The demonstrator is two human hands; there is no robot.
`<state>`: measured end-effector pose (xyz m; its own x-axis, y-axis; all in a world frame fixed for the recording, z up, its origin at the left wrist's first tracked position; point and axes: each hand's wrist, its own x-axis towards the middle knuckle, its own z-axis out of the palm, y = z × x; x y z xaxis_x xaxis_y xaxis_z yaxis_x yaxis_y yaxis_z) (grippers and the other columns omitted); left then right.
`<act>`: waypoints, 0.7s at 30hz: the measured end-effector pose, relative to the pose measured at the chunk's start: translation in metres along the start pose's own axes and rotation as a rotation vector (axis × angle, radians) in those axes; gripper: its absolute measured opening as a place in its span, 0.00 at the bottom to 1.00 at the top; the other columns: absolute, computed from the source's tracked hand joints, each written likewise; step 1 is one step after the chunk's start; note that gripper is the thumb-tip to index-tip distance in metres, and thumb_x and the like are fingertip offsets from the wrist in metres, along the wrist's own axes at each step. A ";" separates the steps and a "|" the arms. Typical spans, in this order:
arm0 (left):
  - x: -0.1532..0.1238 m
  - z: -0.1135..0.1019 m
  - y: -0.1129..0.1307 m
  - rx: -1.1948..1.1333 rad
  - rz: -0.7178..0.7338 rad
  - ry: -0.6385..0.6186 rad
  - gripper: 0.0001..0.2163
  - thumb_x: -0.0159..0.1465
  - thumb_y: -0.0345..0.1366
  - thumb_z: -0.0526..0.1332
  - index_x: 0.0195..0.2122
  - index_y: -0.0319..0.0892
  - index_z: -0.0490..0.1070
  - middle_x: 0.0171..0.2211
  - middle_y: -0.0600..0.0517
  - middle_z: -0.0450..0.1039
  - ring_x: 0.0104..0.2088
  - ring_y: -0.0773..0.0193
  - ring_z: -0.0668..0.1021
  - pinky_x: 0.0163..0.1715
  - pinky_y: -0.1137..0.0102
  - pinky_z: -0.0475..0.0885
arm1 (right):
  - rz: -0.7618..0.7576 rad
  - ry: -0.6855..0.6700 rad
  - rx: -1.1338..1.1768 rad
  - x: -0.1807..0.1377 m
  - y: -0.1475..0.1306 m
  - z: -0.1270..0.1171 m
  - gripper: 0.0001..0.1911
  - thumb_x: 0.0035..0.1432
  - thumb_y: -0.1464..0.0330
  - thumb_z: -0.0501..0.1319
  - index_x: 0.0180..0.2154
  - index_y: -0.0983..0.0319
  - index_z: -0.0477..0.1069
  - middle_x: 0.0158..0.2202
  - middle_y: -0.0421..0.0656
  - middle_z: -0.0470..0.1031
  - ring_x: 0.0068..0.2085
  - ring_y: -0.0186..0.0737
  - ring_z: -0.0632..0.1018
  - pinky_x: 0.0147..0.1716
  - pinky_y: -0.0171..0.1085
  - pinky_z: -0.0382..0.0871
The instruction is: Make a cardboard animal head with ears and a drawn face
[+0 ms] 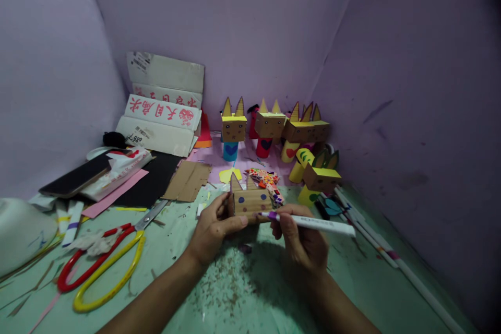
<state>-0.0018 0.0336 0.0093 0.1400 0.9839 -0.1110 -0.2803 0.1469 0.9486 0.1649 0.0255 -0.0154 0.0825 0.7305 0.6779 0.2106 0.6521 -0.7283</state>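
My left hand (pixel 213 227) is closed round a small cardboard animal head (pixel 250 199) with two pointed ears and purple dots on its face, holding it just above the green table (pixel 242 292). My right hand (pixel 303 237) grips a white marker (pixel 313 223) with a purple tip, and the tip touches the lower front of the cardboard head. Both forearms reach in from the bottom edge.
Several finished cardboard animals (pixel 270 128) on coloured tubes stand at the back. Red-and-yellow scissors (pixel 105 261) lie at left, near cardboard pieces (pixel 188 180), a black sheet, a phone (pixel 76 177) and printed boxes (pixel 162 115). White rods (pixel 391 258) lie at right. Purple walls enclose the table.
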 end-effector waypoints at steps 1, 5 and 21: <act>0.000 0.000 0.000 -0.005 0.009 -0.011 0.28 0.47 0.35 0.69 0.50 0.38 0.67 0.47 0.44 0.76 0.49 0.48 0.76 0.47 0.62 0.71 | 0.007 0.018 0.010 0.000 -0.001 0.000 0.05 0.63 0.69 0.55 0.35 0.60 0.69 0.24 0.37 0.69 0.22 0.32 0.70 0.19 0.32 0.64; 0.001 0.000 -0.001 -0.007 0.020 -0.004 0.28 0.46 0.35 0.69 0.50 0.37 0.67 0.46 0.44 0.77 0.48 0.48 0.76 0.47 0.62 0.71 | 0.005 0.026 0.008 0.000 -0.001 0.002 0.04 0.62 0.70 0.56 0.35 0.60 0.69 0.24 0.37 0.68 0.22 0.32 0.70 0.19 0.31 0.63; -0.002 0.003 0.003 0.019 -0.001 0.027 0.28 0.44 0.34 0.68 0.48 0.38 0.68 0.45 0.45 0.77 0.48 0.48 0.76 0.46 0.62 0.71 | -0.059 -0.052 -0.008 0.000 0.002 0.001 0.08 0.61 0.75 0.56 0.38 0.57 0.70 0.27 0.37 0.70 0.23 0.31 0.71 0.21 0.31 0.66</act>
<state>-0.0002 0.0321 0.0127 0.1149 0.9862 -0.1195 -0.2617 0.1461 0.9540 0.1642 0.0274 -0.0170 0.0195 0.7006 0.7133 0.2218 0.6926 -0.6864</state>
